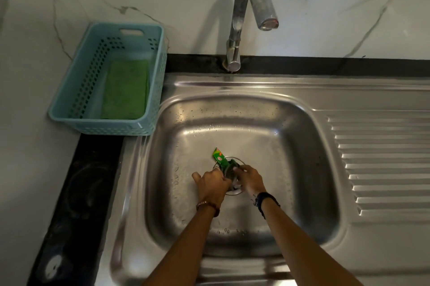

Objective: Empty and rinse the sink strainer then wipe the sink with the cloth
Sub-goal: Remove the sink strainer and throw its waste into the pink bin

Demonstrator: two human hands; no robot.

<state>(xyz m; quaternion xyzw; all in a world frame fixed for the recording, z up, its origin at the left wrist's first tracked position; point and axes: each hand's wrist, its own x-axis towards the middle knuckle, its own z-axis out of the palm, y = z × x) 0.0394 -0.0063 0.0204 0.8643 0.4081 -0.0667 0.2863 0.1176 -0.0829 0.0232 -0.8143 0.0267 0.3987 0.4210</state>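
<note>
The round metal strainer (231, 175) sits at the drain in the bottom of the steel sink (267, 141). A green wrapper (220, 158) sticks up out of it toward the back left. My left hand (213, 184) and my right hand (250, 178) are down at the strainer from either side, fingers curled on its rim, partly hiding it. The green cloth (125, 92) lies flat inside the blue basket (69, 104) at the left.
A chrome tap (246, 15) curves over the back of the basin; no water runs. The ribbed draining board (377, 160) lies to the right. Black counter edge (79, 192) runs along the left. Marble wall behind.
</note>
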